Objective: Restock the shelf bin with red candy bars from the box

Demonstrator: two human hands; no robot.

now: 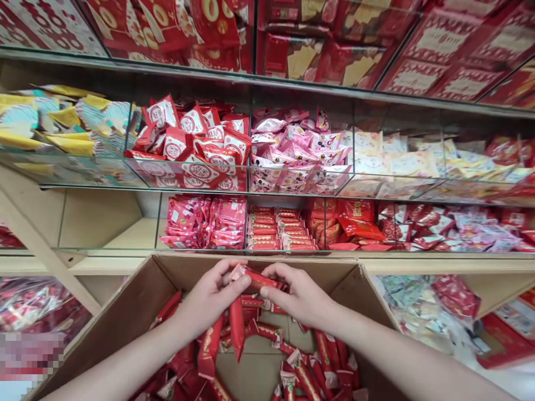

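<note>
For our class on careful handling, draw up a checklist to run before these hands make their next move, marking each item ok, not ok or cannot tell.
1. Left hand grips the raised red stick packet: ok, thumb and fingers at one end.
2. Right hand supports that packet's other end: ok.
3. Hanging red stick packet under the left hand is secure: cannot tell; its upper end is hidden.
4. Cardboard box is open beneath the hands: ok.
5. Loose red stick packets in the box are aligned: not ok, they lie at mixed angles.
6. Shelf stack of small red packets is orderly: ok, two columns.
</note>
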